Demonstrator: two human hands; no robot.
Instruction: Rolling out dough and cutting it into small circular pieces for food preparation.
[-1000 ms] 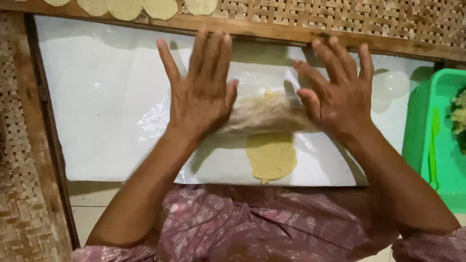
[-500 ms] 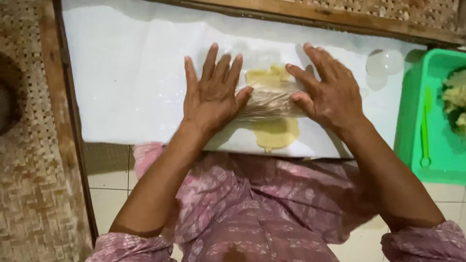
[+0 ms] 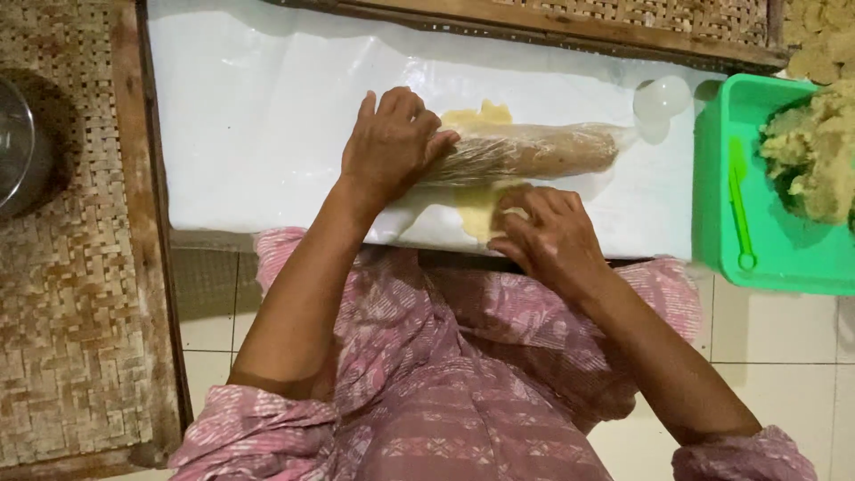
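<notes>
A plastic-wrapped rolling pin [image 3: 525, 151] is seen lying flat on the white plastic sheet [image 3: 267, 116] that covers the work surface, its long axis running nearly left to right across the view, with the far right end tilted very slightly upward in the frame and pointing toward the green tray [image 3: 712, 205]. The left end of the pin is covered by the left hand [image 3: 392, 147], whose fingers are curled down over it in a closed hold. A thin flattened disc of yellow dough [image 3: 476, 116] is pressed beneath the pin; one edge is shown above the pin and another part below it. The lower part of the dough is touched by the right hand [image 3: 548, 236], which is laid near the front edge of the sheet with its fingers bent and their tips on the dough; nothing is gripped by it, though whether the dough edge is being pinched cannot be told. In the green tray, a green spatula [image 3: 739, 200] and a mound of crumbly yellow dough [image 3: 815, 151] are held. A woven bamboo mat [image 3: 62, 267] is spread at the left, where the rim of a metal bowl [image 3: 18, 147] is partly visible.
</notes>
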